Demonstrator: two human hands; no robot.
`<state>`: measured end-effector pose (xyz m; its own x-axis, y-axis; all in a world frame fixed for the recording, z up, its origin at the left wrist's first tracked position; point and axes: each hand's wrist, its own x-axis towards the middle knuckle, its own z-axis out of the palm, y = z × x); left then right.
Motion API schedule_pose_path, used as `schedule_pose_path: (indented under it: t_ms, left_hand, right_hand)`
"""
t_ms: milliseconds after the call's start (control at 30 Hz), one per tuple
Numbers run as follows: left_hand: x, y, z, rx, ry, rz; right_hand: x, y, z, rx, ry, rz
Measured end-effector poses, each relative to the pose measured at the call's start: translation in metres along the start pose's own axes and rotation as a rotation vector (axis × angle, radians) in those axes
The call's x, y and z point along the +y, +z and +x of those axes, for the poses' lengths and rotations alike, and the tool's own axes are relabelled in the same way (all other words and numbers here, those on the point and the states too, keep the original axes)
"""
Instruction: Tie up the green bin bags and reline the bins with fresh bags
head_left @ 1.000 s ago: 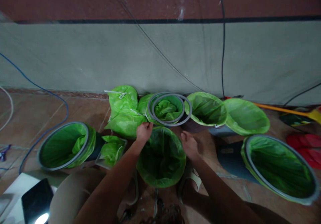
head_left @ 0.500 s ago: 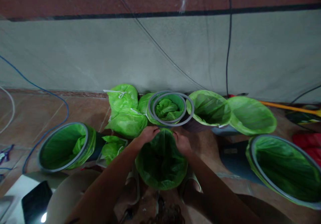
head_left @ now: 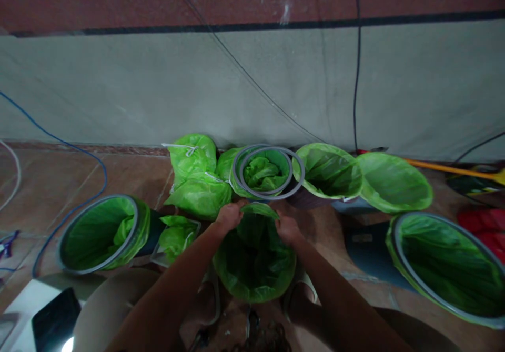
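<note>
A bin lined with a green plastic bag (head_left: 254, 260) stands right in front of me on the floor. My left hand (head_left: 228, 217) is closed on the far left of the bag's rim. My right hand (head_left: 288, 228) is closed on the far right of the same rim. The far edge of the bag is bunched up between the two hands. Just beyond them sits another green-lined bin with two loose grey rings (head_left: 267, 173) on its mouth.
Tied green bags (head_left: 194, 176) lie to the left against the wall. More green-lined bins stand at left (head_left: 102, 233) and right (head_left: 445, 265), with two open ones (head_left: 329, 170) behind. A blue cable (head_left: 74, 183) crosses the tiled floor. Red items (head_left: 483, 231) and a yellow handle (head_left: 450, 170) lie far right.
Both hands came together from the sides of the bin onto the far rim of the green bag and have drawn that edge up and inward.
</note>
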<state>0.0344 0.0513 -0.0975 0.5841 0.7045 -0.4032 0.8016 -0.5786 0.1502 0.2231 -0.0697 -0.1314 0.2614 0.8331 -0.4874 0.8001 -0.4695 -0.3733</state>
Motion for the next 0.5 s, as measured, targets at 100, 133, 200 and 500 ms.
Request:
schedule_pose_path:
  t_ms: [100,133,200,500]
  left_hand:
    - [0.002,-0.002,-0.003,-0.013,-0.038,0.005]
    - [0.002,-0.004,-0.004,-0.007,-0.031,0.006]
    - [0.003,-0.009,-0.005,0.032,-0.018,0.006]
    - [0.032,-0.006,0.008,0.170,0.150,-0.072]
  right_hand:
    - [0.001,0.000,-0.003,0.012,0.008,0.060]
    - [0.001,-0.001,-0.004,0.035,0.004,0.094]
    - [0.000,-0.005,-0.005,0.136,-0.019,0.173]
    - [-0.017,-0.007,0.007,0.352,-0.197,0.203]
